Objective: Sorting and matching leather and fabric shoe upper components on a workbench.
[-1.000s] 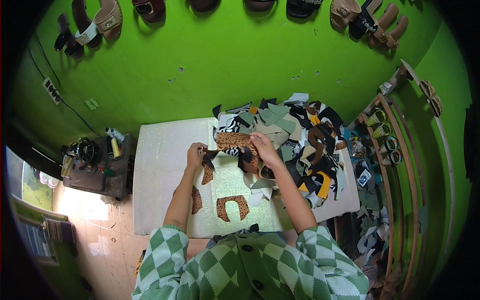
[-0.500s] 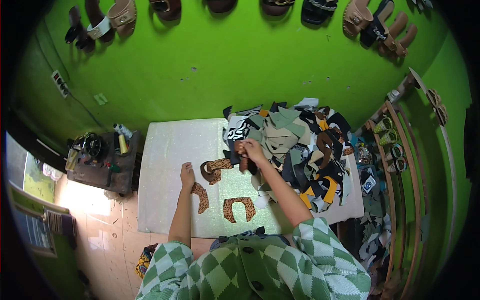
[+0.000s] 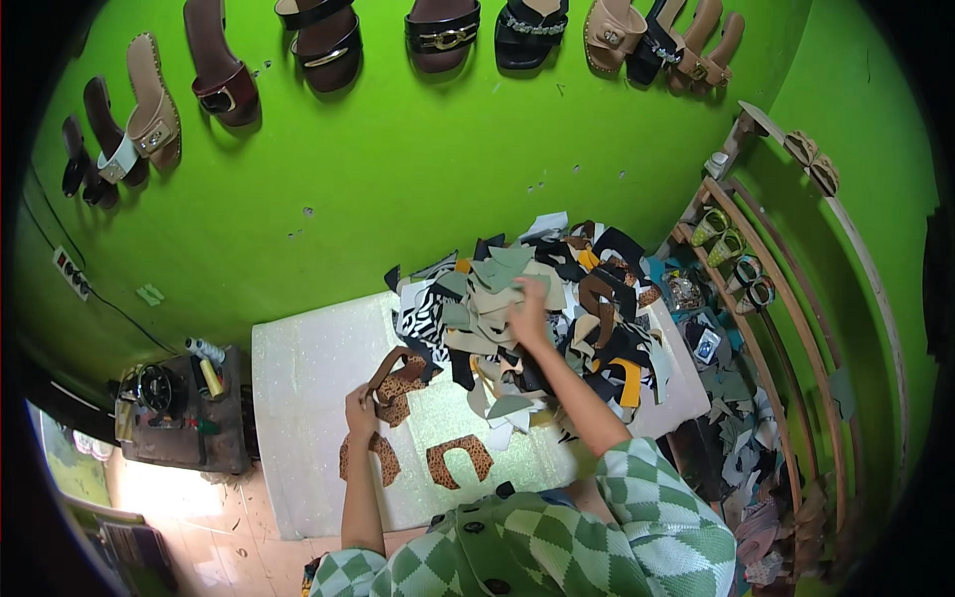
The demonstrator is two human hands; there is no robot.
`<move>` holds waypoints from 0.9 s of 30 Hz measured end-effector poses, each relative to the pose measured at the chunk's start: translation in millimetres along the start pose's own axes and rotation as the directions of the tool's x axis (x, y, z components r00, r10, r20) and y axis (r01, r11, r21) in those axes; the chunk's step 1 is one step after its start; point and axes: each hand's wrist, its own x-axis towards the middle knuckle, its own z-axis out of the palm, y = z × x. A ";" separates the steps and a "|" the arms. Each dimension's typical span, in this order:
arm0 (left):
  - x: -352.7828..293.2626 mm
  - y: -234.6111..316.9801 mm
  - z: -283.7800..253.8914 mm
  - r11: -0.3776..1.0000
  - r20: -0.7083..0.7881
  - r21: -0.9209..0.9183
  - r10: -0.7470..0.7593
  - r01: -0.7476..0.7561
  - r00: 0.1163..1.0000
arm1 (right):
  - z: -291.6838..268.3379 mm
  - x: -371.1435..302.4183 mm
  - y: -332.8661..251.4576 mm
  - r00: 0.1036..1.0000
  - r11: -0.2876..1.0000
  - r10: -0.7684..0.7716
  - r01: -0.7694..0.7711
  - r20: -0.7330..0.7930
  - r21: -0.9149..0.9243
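Observation:
My left hand is closed on the end of a curved brown strap piece, above the left part of the white table. Under and beside that strap lie leopard-print cut pieces. Another leopard-print piece is partly hidden by my left forearm. To its right lies a U-shaped leopard-print piece. My right hand is on the heap of scraps, its fingers spread among sage-green and beige pieces. Its fingertips are partly lost against the scraps.
Black, white, yellow, brown and zebra-print offcuts fill the heap toward the table's right side. A small dark workbench with spools stands at left. Sandals hang on the green wall. A wooden rack with shoes stands at right.
My view has shifted. My right hand has left a brown piece and moved up onto the heap. My left hand, empty before, has moved to the curved brown strap and grips it.

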 end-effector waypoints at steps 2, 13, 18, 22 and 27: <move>-5.0 -2.3 4.1 1.000 0.044 0.024 0.006 -0.007 0.999 | -48.5 22.4 20.2 0.983 0.972 0.000 -0.043 -0.185 -0.230; -3.7 27.3 47.0 0.990 0.107 0.142 0.006 -0.021 0.994 | -141.9 4.4 176.6 0.928 0.848 0.372 -0.331 0.020 -0.414; -8.0 18.7 41.1 0.995 0.070 0.087 0.047 -0.053 0.996 | -190.2 27.6 162.7 0.785 0.770 0.594 -0.618 0.175 0.157; -14.1 11.7 31.9 0.987 0.057 0.130 0.092 -0.099 0.994 | -210.4 56.1 81.8 0.811 0.766 0.546 -0.585 0.209 0.268; -20.6 26.4 40.2 0.988 0.009 0.094 0.122 -0.122 0.993 | -180.5 46.9 76.7 0.998 0.969 0.051 -0.042 0.031 -0.244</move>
